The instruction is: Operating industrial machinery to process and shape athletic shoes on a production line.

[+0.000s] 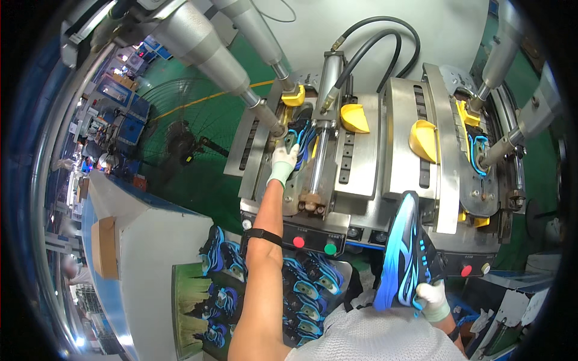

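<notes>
Sneaker (400,259), blue and black, is pointing upward at four o'clock, your gloved right hand (432,298) gripping its lower end, apparently the heel. Toward twelve, your left hand (284,162) is touching a second sneaker (304,147); whether those fingers are gripping, I cannot tell. Both are likely handling light and pliable, the heel offering firm hold.

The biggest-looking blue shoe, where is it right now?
In the head view, right of centre in the lower half, the blue shoe is in the person's right grip, left of the rightmost red button.
</notes>
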Available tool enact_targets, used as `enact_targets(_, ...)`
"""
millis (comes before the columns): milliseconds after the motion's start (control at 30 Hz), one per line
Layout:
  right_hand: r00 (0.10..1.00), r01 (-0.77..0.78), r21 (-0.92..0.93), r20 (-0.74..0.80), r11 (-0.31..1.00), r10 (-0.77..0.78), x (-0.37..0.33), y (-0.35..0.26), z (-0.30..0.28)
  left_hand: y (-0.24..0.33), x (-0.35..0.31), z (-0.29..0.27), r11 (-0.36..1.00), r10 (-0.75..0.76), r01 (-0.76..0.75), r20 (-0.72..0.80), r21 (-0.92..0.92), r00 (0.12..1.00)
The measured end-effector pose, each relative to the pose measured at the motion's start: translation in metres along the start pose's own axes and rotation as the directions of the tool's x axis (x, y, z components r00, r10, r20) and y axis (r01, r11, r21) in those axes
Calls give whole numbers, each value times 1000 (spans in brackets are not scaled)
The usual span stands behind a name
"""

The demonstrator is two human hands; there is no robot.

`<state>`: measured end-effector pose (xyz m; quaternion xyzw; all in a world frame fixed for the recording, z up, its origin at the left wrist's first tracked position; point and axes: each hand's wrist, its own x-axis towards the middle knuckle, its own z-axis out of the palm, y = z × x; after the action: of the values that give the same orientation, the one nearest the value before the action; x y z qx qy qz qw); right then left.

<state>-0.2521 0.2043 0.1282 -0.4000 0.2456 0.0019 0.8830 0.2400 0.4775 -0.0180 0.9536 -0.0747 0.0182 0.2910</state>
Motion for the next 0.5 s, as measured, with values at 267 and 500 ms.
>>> enact_targets(267, 1000, 25, -296, 1, 955, -26, 26, 4, -4, 12, 22, -37, 847, -216, 139, -94, -514, 972)
enact_targets(500, 986, 20, -103, 169, 995, -3, 75, -3, 85, 5, -117, -124, 602, -256, 106, -65, -791, 965)
